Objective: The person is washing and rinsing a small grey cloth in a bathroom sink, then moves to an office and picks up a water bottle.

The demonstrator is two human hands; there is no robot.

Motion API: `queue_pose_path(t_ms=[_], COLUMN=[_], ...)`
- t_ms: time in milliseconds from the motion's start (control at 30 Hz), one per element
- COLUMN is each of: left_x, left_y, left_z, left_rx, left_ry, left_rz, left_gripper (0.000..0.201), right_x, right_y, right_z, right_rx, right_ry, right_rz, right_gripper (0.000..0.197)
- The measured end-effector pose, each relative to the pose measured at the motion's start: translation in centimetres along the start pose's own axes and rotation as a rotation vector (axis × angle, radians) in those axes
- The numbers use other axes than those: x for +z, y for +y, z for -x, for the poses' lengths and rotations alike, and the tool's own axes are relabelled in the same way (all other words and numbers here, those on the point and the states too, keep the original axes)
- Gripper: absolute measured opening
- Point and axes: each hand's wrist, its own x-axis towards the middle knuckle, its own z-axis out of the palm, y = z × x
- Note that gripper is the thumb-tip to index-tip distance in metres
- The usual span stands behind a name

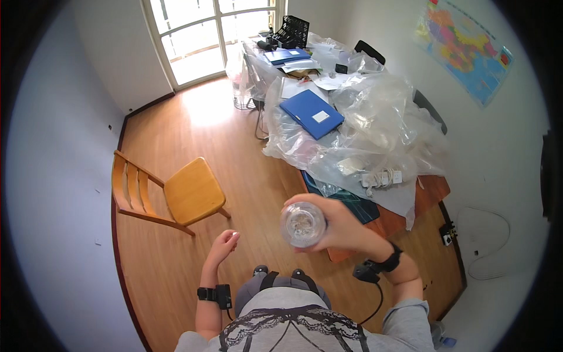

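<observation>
My right hand (341, 226) is wrapped round a clear round container (303, 224), held up in front of me near the corner of the table (431, 190). Seen from above, it has a transparent rim, and small pale and brownish bits show inside; I cannot make out what they are. Lower and to the left, my left hand (220, 247) is raised over the floor with its fingers curled in. A small whitish spot shows at its fingertips, too small to name. Both wrists wear black straps with small devices.
Crumpled clear plastic sheeting (375, 111) covers much of the table, with a blue folder (312, 113), papers and a white power strip (381, 178) on it. A wooden chair (193, 190) stands on the left. A coloured map (466, 50) hangs on the right wall.
</observation>
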Motion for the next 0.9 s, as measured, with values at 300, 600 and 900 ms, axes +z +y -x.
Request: queue_pose_path(t_ms=[300,600,900], left_x=[6.4,9.5,10.4], left_y=[6.7,4.7,3.6], left_z=[3.4,3.6,2.6], left_rx=[0.268,0.203,0.337], left_ry=[-0.39,-0.372,-0.216], left_rz=[0.113,-0.154,-0.773], left_gripper=[0.026,0.02,0.038], right_x=[8.6,11.2,12.0], right_y=[17.1,19.8,19.7], right_z=[7.5,10.4,10.5], right_rx=[0.396,0.402,0.515], right_ry=[-0.067,0.026,0.002], right_rz=[-0.03,0.082,0.232], right_gripper=[0.061,0.06,0.055])
